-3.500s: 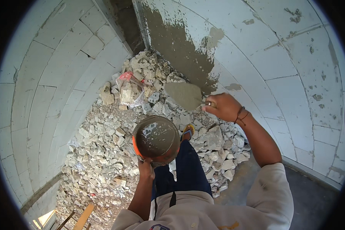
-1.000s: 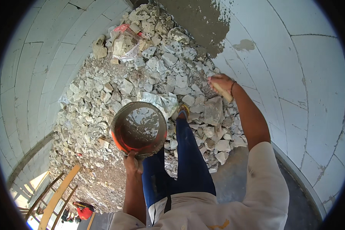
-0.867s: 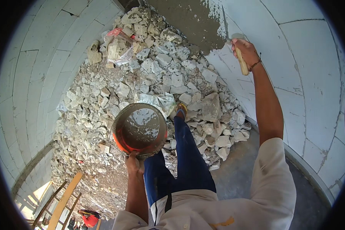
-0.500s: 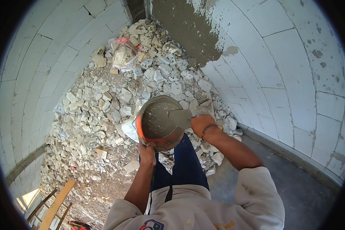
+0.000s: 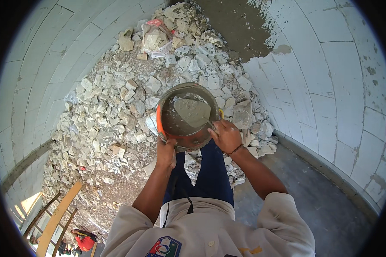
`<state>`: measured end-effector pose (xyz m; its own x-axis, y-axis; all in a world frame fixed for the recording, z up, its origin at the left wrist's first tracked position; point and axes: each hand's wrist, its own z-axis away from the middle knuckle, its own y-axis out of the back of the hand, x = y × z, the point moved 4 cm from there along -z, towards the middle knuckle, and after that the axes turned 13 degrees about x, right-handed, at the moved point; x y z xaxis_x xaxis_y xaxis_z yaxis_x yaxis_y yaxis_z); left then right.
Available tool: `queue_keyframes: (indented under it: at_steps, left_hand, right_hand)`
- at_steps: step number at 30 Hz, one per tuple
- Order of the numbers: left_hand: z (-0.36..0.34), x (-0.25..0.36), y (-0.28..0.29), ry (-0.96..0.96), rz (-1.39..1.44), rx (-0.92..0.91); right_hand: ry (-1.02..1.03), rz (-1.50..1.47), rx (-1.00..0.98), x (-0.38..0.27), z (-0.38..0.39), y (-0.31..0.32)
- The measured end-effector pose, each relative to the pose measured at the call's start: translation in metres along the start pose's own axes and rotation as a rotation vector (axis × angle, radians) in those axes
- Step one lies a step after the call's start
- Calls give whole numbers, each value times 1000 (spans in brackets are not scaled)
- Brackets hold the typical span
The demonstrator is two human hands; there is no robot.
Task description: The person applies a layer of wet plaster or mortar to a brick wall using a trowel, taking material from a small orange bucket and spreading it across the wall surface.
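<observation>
Right hand: fingers closed round the trowel near the neck; most of its handle is hidden by the hand. Left hand: fingers curled on the near-left side of the bucket; grip under it can't be seen.

Trowel blade is over the bucket's mouth, grey mortar on its face. Can't tell if it touches the mortar below. Bucket is held up in front of the thighs, above the rubble.

Risks, my judgement: only the left hand clearly supports the bucket, so a heavy load or wet fingers could let it tip toward the right and spill. Right knuckles sit just beside the rim; a quick lift could catch the blade or hand on it and jolt the bucket. Tilting the blade too far would slide the mortar off, onto the rubble or the trousers if it's clear of the bucket by then.

Further out: loose rubble in front of the legs, bucket blocking the view of the feet, so a shifting stone could upset balance. Right wall, with its grey patch, is well apart from the blade; any dripping across that gap would waste mortar.
</observation>
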<state>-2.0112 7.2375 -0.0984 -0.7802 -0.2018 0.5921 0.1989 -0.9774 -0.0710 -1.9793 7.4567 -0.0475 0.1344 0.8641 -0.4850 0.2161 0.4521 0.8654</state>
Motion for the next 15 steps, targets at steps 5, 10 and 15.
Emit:
queue_keyframes:
  at_steps: [5, 10, 15]
  left_hand:
    - [-3, -2, 15, 51, 41, 55]
    - [-6, -19, 28, 3, 111, 185]
    - [6, -36, 18, 16, 113, 289]
  right_hand:
    - [5, -438, -222, -9, -4, -3]
    - [-411, -1035, -957, 109, -31, 0]
    - [-1035, -363, -64, 338, -159, 96]
